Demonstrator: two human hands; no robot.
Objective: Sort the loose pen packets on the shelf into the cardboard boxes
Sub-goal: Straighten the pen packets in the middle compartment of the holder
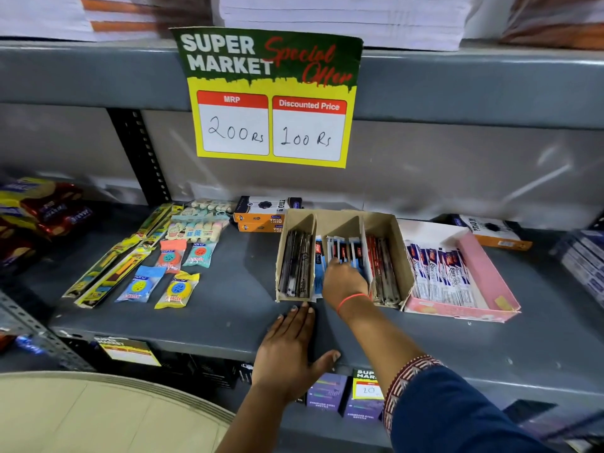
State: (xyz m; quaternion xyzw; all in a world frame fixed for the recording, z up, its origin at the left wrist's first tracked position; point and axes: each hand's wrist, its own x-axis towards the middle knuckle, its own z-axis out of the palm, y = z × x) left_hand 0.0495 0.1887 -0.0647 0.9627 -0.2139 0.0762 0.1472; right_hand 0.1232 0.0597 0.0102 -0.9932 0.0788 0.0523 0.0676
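A brown cardboard box (385, 223) with three compartments stands on the grey shelf (228, 308). Its left compartment holds dark pen packets (295, 266), the middle one blue and white pen packets (346, 250), the right one red pen packets (379, 259). My right hand (343, 282) reaches into the middle compartment, fingers down on the blue packets; the grip itself is hidden. My left hand (289, 351) lies flat on the shelf's front edge, fingers spread, just before the box's left corner. A pink box (490, 279) to the right holds white and blue pen packets (441, 273).
Sharpener packets (170, 276), long yellow ruler packs (114, 259) and eraser packs (199, 223) lie at the left. Orange and black boxes (264, 212) stand behind the cardboard box, another (496, 235) at the back right. A price sign (274, 99) hangs above.
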